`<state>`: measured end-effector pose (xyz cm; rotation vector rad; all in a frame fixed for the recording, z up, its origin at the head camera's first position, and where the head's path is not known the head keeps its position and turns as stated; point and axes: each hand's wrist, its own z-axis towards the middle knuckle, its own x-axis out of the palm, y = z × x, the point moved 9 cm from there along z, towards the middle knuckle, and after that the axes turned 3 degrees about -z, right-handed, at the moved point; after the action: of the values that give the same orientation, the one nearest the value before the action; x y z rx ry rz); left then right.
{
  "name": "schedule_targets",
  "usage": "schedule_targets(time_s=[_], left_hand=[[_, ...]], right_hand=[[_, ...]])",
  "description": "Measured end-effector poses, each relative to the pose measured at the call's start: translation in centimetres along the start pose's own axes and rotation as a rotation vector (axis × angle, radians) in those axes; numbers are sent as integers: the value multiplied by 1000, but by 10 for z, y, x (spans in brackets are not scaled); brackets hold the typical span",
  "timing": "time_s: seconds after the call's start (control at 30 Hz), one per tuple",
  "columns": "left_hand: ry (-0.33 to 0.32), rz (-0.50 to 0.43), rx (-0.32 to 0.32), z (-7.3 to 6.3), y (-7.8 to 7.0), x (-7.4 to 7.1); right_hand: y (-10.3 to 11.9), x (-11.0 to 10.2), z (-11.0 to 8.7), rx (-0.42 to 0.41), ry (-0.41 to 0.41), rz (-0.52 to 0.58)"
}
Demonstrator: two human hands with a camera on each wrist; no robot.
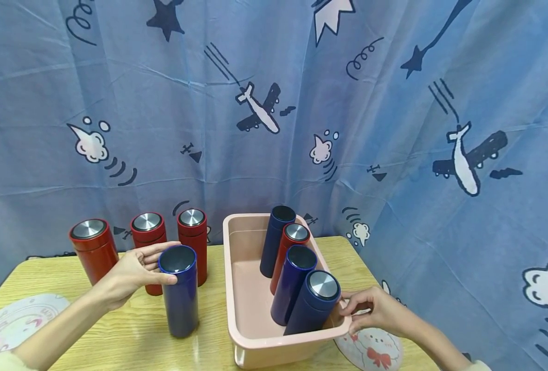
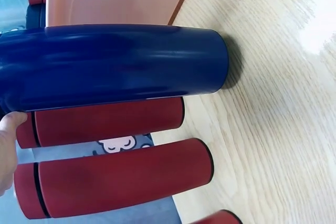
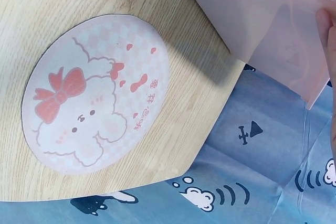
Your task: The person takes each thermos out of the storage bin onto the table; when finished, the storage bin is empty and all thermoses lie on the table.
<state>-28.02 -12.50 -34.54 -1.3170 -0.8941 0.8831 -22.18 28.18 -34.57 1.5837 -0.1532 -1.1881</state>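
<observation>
My left hand (image 1: 132,272) grips a blue thermos bottle (image 1: 182,304) near its top, thumb in front and fingers behind. The bottle stands upright left of a pink bin (image 1: 283,342); in the left wrist view, a shadow lies by the base of this blue bottle (image 2: 121,66). My right hand (image 1: 375,310) pinches the bin's rim at its near right corner. Along the bin's right side lean a dark blue bottle (image 1: 277,242), a red bottle (image 1: 288,252), a shiny blue bottle (image 1: 292,288) and a navy bottle with a silver lid (image 1: 313,306).
Behind my left hand stand three red bottles with silver lids: a left one (image 1: 97,252), a middle one (image 1: 148,229) and a right one (image 1: 194,252). Round mats lie at the left (image 1: 18,324) and right (image 3: 97,98) of the wooden table. A patterned blue curtain (image 1: 162,129) hangs behind.
</observation>
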Motion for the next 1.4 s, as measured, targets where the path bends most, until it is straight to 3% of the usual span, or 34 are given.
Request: schedule_targets(time_s=[0.53, 1.1, 1.4], left_hand=[[-7, -21, 16, 10, 3, -6], [-41, 22, 23, 22, 7, -8], [-8, 32, 32, 31, 7, -6]], right_hand=[[1, 1, 0, -27, 5, 29], [1, 0, 0, -45, -2, 15], [-1, 1, 0, -37, 2, 15]])
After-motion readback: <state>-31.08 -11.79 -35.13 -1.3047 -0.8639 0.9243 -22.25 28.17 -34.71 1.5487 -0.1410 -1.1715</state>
